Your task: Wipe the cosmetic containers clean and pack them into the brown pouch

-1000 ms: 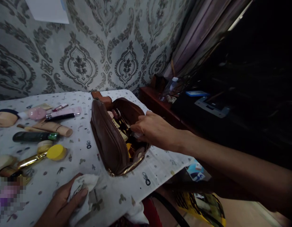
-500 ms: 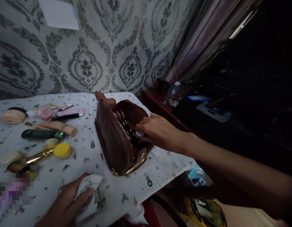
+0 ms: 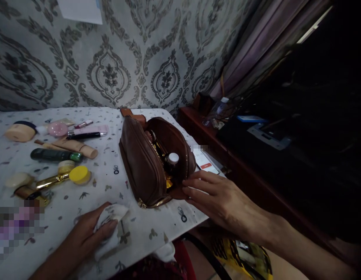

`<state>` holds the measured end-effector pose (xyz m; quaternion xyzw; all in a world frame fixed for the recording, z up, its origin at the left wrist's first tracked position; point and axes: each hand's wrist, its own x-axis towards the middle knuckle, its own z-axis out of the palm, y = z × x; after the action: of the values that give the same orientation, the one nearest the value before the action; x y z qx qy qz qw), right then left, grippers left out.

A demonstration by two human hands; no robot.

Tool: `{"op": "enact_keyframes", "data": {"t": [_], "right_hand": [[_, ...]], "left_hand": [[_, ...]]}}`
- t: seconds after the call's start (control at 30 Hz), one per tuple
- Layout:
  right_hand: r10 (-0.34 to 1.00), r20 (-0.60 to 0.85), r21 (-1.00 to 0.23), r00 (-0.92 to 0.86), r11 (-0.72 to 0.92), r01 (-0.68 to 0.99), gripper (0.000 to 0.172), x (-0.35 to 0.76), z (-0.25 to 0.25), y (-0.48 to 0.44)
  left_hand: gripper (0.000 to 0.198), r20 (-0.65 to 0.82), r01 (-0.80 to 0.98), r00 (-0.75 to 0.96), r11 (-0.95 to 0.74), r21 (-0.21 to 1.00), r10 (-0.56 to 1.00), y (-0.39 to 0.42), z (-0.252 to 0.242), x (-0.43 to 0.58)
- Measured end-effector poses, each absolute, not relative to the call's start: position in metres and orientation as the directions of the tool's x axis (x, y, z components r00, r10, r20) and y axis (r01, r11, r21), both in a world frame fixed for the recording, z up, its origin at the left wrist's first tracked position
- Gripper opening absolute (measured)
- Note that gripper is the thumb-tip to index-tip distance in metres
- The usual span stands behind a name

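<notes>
A brown leather pouch (image 3: 142, 163) stands unzipped on the patterned tablecloth (image 3: 110, 182). A small bottle with a white cap (image 3: 173, 158) sticks up among other items inside it. My right hand (image 3: 218, 198) lies just right of the pouch's near end, fingers stretched out and spread, fingertips touching the pouch. My left hand (image 3: 87, 229) rests on the table's near edge with its fingers closed on a crumpled white cloth (image 3: 113, 223).
Several cosmetics lie at the left: a yellow-capped gold tube (image 3: 66, 177), a dark green tube (image 3: 54, 155), a beige tube (image 3: 75, 146), a pink compact (image 3: 57, 129). A phone (image 3: 205, 161) lies right of the pouch. A dark wooden cabinet (image 3: 256, 167) stands at the right.
My right hand has come out of the pouch, leaving the white-capped bottle standing inside, and now lies spread at the pouch's near end. The phone behind it has come into view.
</notes>
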<state>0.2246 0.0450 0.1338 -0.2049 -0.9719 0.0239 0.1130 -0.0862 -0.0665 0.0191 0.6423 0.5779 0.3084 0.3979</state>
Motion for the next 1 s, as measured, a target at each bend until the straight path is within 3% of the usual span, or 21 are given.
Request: {"op": "enact_keyframes", "data": {"t": [0.23, 0.43, 0.57, 0.7, 0.87, 1.0], "right_hand": [[0.430, 0.297, -0.158, -0.853, 0.903, 0.400, 0.029, 0.237, 0.118, 0.036], [0.458, 0.405, -0.095, -0.791, 0.882, 0.462, 0.028, 0.229, 0.116, 0.034], [0.469, 0.552, -0.103, -0.690, 0.859, 0.501, 0.028, 0.213, 0.114, 0.027], [0.391, 0.679, -0.183, -0.621, 0.910, 0.373, 0.029, 0.190, 0.103, 0.019], [0.283, 0.702, -0.254, -0.654, 0.957, 0.141, 0.017, 0.143, 0.081, 0.014], [0.218, 0.700, -0.284, -0.680, 0.959, 0.016, 0.025, 0.106, 0.076, 0.001]], "left_hand": [[0.025, -0.073, 0.501, 0.140, -0.007, 0.865, 0.987, -0.062, 0.023, -0.086], [0.026, -0.058, 0.484, 0.131, -0.013, 0.875, 0.990, -0.065, 0.030, -0.083], [0.027, -0.041, 0.489, 0.114, -0.020, 0.872, 0.993, -0.067, 0.035, -0.079], [0.025, 0.042, 0.581, 0.084, -0.083, 0.810, 0.996, -0.070, 0.040, -0.080], [0.031, 0.108, 0.709, 0.085, -0.137, 0.692, 0.990, -0.092, 0.050, -0.096], [0.040, 0.168, 0.831, -0.119, 0.005, 0.557, 0.979, -0.126, 0.065, -0.113]]}}
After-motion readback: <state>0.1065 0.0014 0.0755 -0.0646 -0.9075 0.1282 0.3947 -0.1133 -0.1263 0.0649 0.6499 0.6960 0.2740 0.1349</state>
